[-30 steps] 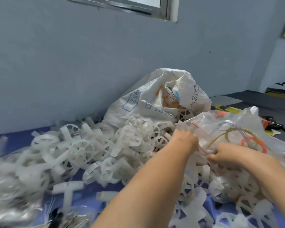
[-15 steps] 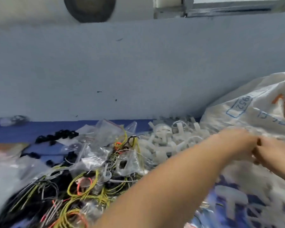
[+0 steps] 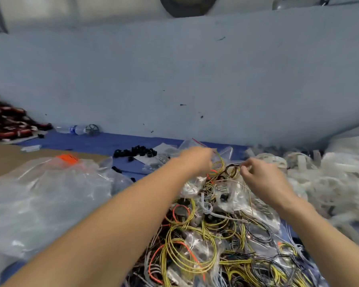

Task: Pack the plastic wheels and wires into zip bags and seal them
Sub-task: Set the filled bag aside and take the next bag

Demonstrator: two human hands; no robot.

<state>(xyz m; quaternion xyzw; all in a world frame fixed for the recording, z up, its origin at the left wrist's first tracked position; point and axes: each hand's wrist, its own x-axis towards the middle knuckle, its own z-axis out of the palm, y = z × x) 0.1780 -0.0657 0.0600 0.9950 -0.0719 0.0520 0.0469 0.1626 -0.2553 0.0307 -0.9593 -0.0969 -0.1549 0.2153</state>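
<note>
A tangled pile of yellow, orange, black and grey wires [image 3: 205,245] covers the blue table in front of me. My left hand [image 3: 197,160] reaches over its far edge, fingers curled on a clear zip bag [image 3: 195,142] with a red seal line. Close to the right, my right hand [image 3: 263,179] pinches a small dark and yellow wire coil [image 3: 231,170] with its fingertips. White plastic wheels [image 3: 319,172] lie heaped on the right, blurred. What the zip bag holds is hidden behind my left hand.
Large clear plastic bags [image 3: 50,193] lie on the left, one with an orange label. Small black parts [image 3: 133,153] sit behind them. A water bottle [image 3: 75,129] and a dark red pile [image 3: 6,123] rest by the grey wall [image 3: 174,79].
My view has swung left, from the wheel heap and white sack to the wire pile. Both hands moved along and now sit over the wires, the right one pinching a coil.
</note>
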